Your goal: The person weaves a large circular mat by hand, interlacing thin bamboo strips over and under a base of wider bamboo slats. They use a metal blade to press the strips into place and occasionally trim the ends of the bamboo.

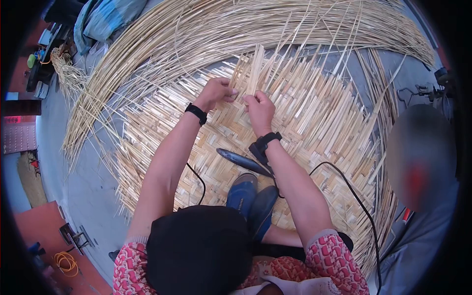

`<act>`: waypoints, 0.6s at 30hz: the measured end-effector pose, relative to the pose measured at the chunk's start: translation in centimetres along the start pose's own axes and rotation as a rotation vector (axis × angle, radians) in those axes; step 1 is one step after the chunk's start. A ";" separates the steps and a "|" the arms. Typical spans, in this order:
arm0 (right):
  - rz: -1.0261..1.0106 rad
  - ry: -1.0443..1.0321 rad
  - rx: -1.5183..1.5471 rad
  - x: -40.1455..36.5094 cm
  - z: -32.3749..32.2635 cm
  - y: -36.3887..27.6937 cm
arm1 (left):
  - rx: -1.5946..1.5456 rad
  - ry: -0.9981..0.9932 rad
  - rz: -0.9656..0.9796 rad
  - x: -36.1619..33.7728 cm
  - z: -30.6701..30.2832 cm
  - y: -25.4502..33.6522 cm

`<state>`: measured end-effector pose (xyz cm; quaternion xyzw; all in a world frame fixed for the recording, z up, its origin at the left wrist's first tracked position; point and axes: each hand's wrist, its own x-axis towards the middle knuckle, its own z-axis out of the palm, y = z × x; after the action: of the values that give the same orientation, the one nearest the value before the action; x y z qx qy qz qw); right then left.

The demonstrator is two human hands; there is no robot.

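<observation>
A woven mat of pale split-reed strips (231,135) lies on the floor, with loose strip ends fanning out around its far edge. My left hand (219,94) is closed, thumb and fingers pinching reed strips at the edge of the weave. Just beside it, my right hand (260,113) pinches the lower end of a broad upright strip (254,73). The exact grip at the fingertips is partly hidden. Below my hands, a dark, pointed tool that looks like a blade (242,160) rests on the mat near my blue shoes (242,194).
A long curved heap of thin reeds (236,32) spans the floor behind the mat. A black cable (351,189) crosses the mat on the right. Another person (418,162) is at the right edge. A tied bundle (69,73) stands at the left.
</observation>
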<state>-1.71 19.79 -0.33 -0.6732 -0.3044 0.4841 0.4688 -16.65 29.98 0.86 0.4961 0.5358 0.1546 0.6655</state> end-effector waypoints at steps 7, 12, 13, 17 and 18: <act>-0.203 -0.117 -0.368 1.4 -0.4 1.1 | -0.271 -0.134 0.128 -2.4 -0.5 -0.7; -0.114 -0.006 0.150 -2.0 -6.5 -0.4 | -0.349 0.394 0.336 -1.2 -0.7 -3.7; -0.179 0.130 -0.237 -3.5 -7.6 -0.4 | -0.269 0.427 0.403 -1.3 -0.5 -4.1; -0.213 -0.176 -1.024 -7.6 -8.9 1.9 | -0.124 0.408 0.391 -0.2 -1.6 -4.9; -0.287 -0.148 -1.036 -8.1 -8.7 2.9 | -0.133 0.381 0.335 0.2 -1.9 -5.1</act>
<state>3.51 8.80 0.71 -0.7321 -0.6241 0.2479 0.1141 -19.91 28.77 -3.31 0.4951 0.5505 0.3880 0.5489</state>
